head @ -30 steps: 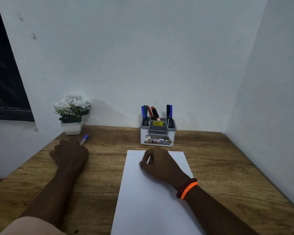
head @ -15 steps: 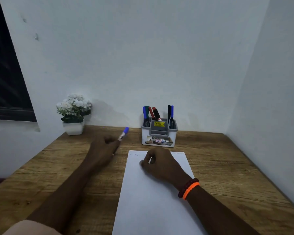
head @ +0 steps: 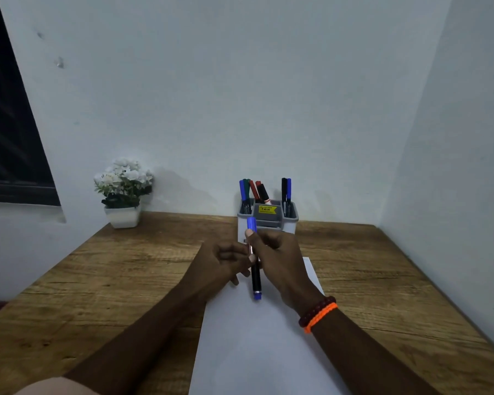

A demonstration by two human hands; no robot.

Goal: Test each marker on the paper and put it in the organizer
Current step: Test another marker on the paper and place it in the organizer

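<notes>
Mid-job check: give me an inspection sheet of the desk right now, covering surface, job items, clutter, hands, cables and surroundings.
Surface: wooden desk, paper lying in the middle.
Job's things: blue-capped marker held over the paper, cap end pointing away; organizer at the back edge with several markers standing in it.
Clutter: potted white flowers at back left.
Hands: left hand and right hand both have a grip on the marker; orange and dark bracelets on the right wrist.
Cables: nothing seen.
Surroundings: pale walls in a corner, dark window at left.
</notes>
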